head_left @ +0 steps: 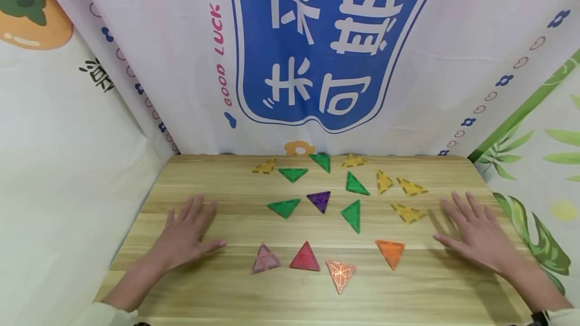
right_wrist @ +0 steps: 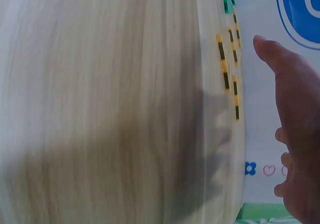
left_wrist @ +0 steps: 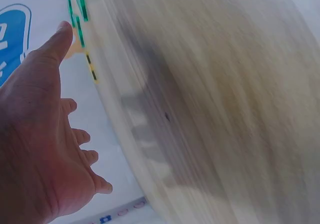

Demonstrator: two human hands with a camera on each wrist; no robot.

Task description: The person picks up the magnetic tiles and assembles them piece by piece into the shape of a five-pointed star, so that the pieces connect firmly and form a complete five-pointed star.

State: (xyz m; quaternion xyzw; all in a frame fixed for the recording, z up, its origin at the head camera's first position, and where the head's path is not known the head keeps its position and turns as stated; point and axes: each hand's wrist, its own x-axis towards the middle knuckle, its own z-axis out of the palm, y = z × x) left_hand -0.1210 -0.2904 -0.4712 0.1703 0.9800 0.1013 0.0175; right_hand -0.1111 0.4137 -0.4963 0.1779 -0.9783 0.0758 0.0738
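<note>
My left hand [head_left: 185,235] spreads its fingers over the left part of the wooden table, holding nothing. On the right side my right hand [head_left: 481,239] is likewise spread and holds nothing; a yellow triangle tile [head_left: 409,213] lies nearest to it. Both hands cast shadows on the wood and look raised above it in the wrist views. Between them lie several green triangle tiles [head_left: 284,208], several yellow ones and a purple one [head_left: 319,201]. Closer to me are a mauve tile [head_left: 265,259], a red tile [head_left: 305,257], a pale orange tile with a star pattern [head_left: 341,274] and a plain orange tile [head_left: 391,253].
The wooden table [head_left: 217,296] meets a printed white cloth [head_left: 190,89] at its back edge. Similar cloth hangs along the left and right sides. More yellow tiles [head_left: 265,166] lie near the back edge.
</note>
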